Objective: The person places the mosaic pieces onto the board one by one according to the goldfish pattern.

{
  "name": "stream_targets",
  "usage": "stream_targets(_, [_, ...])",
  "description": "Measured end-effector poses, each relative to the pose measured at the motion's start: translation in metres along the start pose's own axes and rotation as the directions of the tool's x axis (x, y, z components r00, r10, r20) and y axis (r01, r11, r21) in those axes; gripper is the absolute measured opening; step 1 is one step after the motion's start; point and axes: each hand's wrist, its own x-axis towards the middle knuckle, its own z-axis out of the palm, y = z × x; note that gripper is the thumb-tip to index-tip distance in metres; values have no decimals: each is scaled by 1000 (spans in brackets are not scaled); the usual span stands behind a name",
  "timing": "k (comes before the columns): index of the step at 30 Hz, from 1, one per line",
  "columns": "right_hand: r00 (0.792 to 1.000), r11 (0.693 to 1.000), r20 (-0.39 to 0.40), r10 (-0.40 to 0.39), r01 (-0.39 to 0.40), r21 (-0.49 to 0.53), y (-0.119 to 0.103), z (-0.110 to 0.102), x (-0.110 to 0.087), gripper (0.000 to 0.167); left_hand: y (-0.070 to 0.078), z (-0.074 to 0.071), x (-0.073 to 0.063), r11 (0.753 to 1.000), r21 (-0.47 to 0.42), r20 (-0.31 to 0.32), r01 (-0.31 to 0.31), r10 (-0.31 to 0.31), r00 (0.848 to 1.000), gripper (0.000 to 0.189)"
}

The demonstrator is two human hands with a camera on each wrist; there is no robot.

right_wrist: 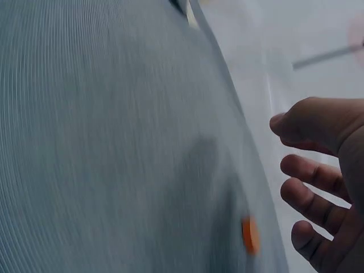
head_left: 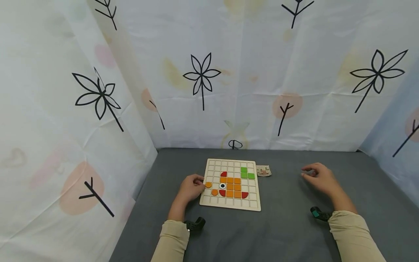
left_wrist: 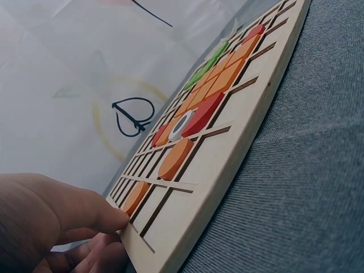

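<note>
A wooden grid board (head_left: 230,163) lies on the table, bearing orange squares (head_left: 230,186), red rounded pieces (head_left: 244,195), green squares (head_left: 244,170) and a white eye disc (head_left: 222,186). Two orange discs sit on it near the left side, one of them (left_wrist: 176,159) beside the eye disc. At the board's left edge, my left hand (head_left: 191,188) grips the rim, thumb and fingers close to the outer orange disc (left_wrist: 136,198). My right hand (head_left: 322,179) hovers over the table at the right, fingers loosely bent, holding nothing. Below it an orange piece (right_wrist: 250,234) shows in the right wrist view.
A small printed card (head_left: 263,170) lies against the board's right edge. Grey cloth (head_left: 281,225) covers the table. White patterned curtains (head_left: 242,109) hang behind and at both sides. Each wrist wears a black band (head_left: 195,223).
</note>
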Motion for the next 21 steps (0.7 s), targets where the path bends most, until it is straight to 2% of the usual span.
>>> stream_targets(4, [999,999,-24,41,-42,-34,22,-7,-9,26,0,1,0,1000,2,1,4,-4,1000,32])
stream_targets(8, [998,997,-18,65,-65,-46,34,-11,-13,30,-1,2,1,1000,-1,-4,9,-9,1000,31])
stream_targets(14, [992,992,46,113,-111,-61,40,-14,-16,35,-3,3,1,1000,2,-3,0,0,1000,31])
stream_targets(21, [991,991,52,124,-121,-49,39,-14,-18,29,-3,3,1,1000,-2,-3,-2,2,1000,31])
